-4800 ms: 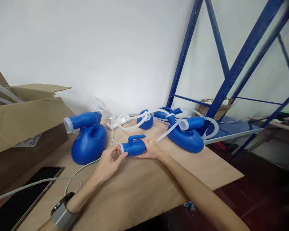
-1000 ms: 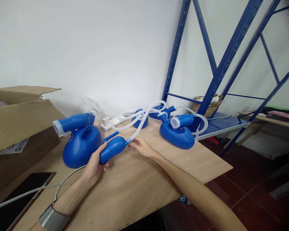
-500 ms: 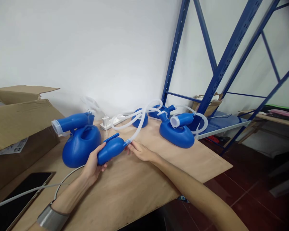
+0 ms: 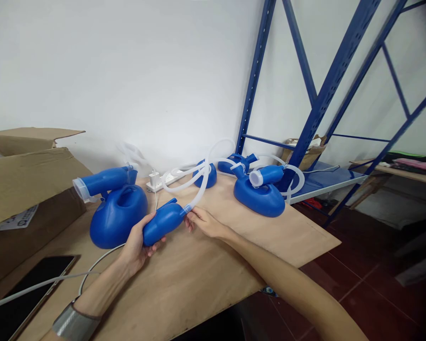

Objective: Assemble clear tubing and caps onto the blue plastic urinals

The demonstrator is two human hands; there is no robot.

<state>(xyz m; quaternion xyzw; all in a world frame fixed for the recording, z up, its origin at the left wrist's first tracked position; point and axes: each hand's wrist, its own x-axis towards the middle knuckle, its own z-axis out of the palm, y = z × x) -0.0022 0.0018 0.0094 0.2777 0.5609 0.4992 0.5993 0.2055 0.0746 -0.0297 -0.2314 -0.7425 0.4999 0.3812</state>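
My left hand point(image 4: 137, 241) is wrapped round a small blue plastic funnel piece point(image 4: 163, 220), held just above the wooden table point(image 4: 206, 274). A translucent white hose point(image 4: 202, 182) runs from the funnel's narrow end and arches up toward the back. The fingers of my right hand point(image 4: 204, 221) pinch the hose at that joint. A large blue jug with a spout point(image 4: 115, 213) stands just left of the funnel.
Another blue jug point(image 4: 259, 194) with coiled hose sits at the right back, with two smaller blue pieces point(image 4: 204, 174) behind. A white power strip point(image 4: 159, 181) lies by the wall. Cardboard boxes point(image 4: 21, 180) and a dark phone point(image 4: 24, 293) are at left; blue shelving point(image 4: 305, 128) stands at right.
The funnel piece has turned round since the oldest frame, now in my left hand with the hose joined to its narrow end. Over the last second the hose arch has risen slightly.
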